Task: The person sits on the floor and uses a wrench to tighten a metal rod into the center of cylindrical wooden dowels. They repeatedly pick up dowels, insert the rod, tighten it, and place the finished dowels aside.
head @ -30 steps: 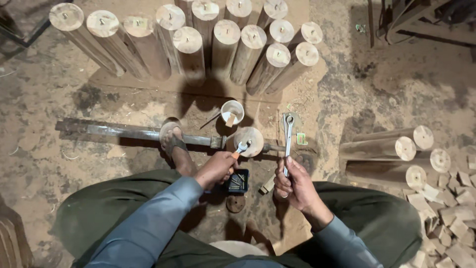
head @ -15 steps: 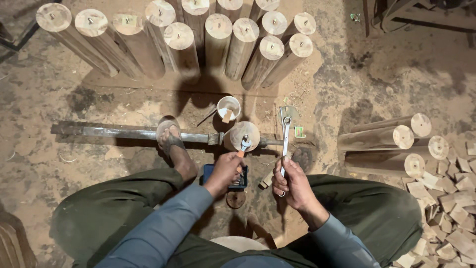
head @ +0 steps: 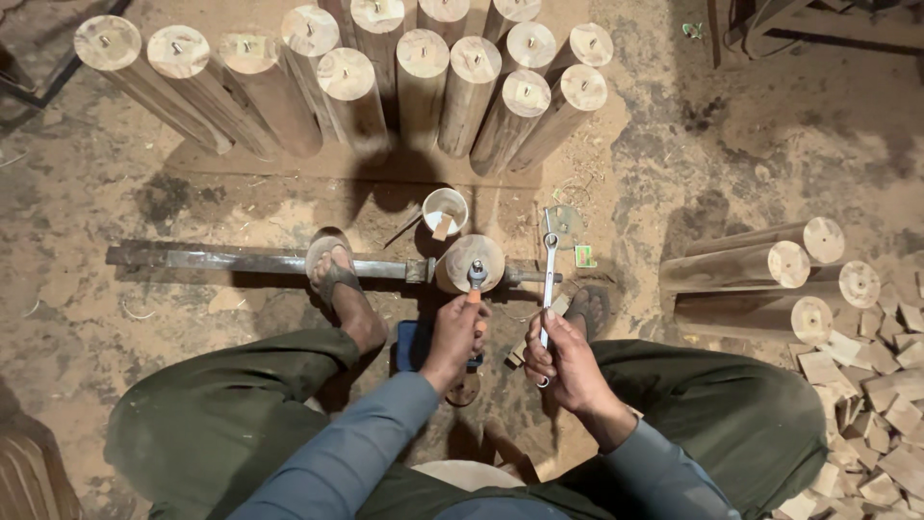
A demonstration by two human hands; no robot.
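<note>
Nearest the camera, olive-green trousers (head: 241, 414) and blue-grey sleeves (head: 356, 453) are seen, so the work is done seated low over the dirt floor (head: 751, 164).

The left hand (head: 454, 332) is closed around a small orange-handled tool (head: 474, 289), and its tip is pressed onto the metal fitting in the middle of the round pale wooden log end (head: 470, 262) just ahead of the fingers. The right hand (head: 563, 361) is clenched on the lower end of a long silver metal spanner (head: 547, 284), held upright beside the log, probably kept ready that way for the same fitting.

Just below the left hand a dark blue flat object (head: 409, 345) is lying on the floor, partly hidden. To the left of the hands a sandalled foot (head: 332, 274) is planted on a long grey steel bar (head: 221, 260); the log looks to be clamped on that bar, so the foot is likely there to stop it shifting.

Just beyond the log a small white cup (head: 445, 210) with a scrap of wood in it is standing. Further out, a row of leaning round wooden posts (head: 404, 77) is stacked, each with a metal bit in the top. Off to the right of the right hand, more posts (head: 770, 279) lie sideways beside a heap of pale wood offcuts (head: 866, 424).
</note>
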